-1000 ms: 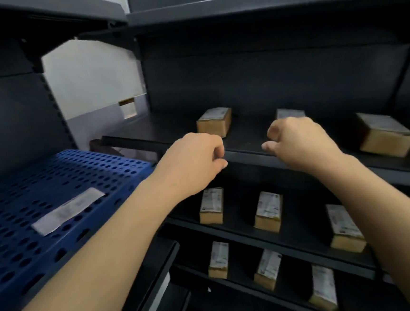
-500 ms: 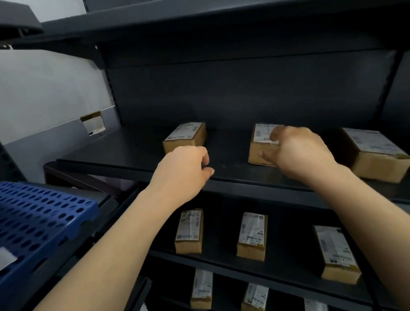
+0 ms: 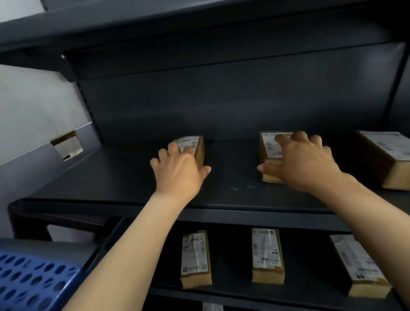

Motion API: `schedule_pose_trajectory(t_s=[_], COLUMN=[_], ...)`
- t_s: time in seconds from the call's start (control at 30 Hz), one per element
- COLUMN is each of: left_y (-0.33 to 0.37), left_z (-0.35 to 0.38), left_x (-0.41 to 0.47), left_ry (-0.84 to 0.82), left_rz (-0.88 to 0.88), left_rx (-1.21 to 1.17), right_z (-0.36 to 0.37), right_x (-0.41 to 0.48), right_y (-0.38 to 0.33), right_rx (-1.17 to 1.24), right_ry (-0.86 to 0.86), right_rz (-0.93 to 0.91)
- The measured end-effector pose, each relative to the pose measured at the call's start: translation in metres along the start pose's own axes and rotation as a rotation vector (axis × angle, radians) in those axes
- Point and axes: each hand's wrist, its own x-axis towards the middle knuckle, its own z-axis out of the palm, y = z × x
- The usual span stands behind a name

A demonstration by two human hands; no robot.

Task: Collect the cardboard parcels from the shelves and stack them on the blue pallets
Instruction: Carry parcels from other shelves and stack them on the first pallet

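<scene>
Two small cardboard parcels with white labels lie on the dark upper shelf [image 3: 117, 180]. My left hand [image 3: 178, 172] covers the left parcel [image 3: 198, 151], fingers curled over its label and thumb at its front right corner. Over the middle parcel [image 3: 267, 147] lies my right hand [image 3: 301, 164], fingers spread across the top and thumb against the left front edge. Both parcels rest on the shelf. A corner of the blue perforated pallet [image 3: 20, 290] shows at the lower left.
A larger parcel [image 3: 402, 158] lies at the right end of the same shelf. The shelf below holds three more parcels [image 3: 195, 258], [image 3: 266, 254], [image 3: 360, 265], and others show further down. Another shelf hangs close overhead. A pale wall is at the left.
Both hands have reached forward onto the upper shelf and come down on the two parcels. The view has swung right, so the blue pallet has slid toward the lower left.
</scene>
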Motion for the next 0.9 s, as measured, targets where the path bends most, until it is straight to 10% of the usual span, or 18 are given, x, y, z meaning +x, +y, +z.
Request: schedule_pose_trajectory(t_s=[0.47, 0.9], left_y=[-0.012, 0.018], left_z=[0.013, -0.009], left_x=[0.04, -0.005], left_ry=[-0.258, 0.196], left_rz=[-0.169, -0.106], left_rx=[-0.126, -0.162], right_z=[0.028, 0.014], right_x=[0.036, 0.021], right_y=[-0.009, -0.01], right_rx=[0.062, 0.098], right_ry=[-0.077, 0.124], right_rz=[0.26, 0.063])
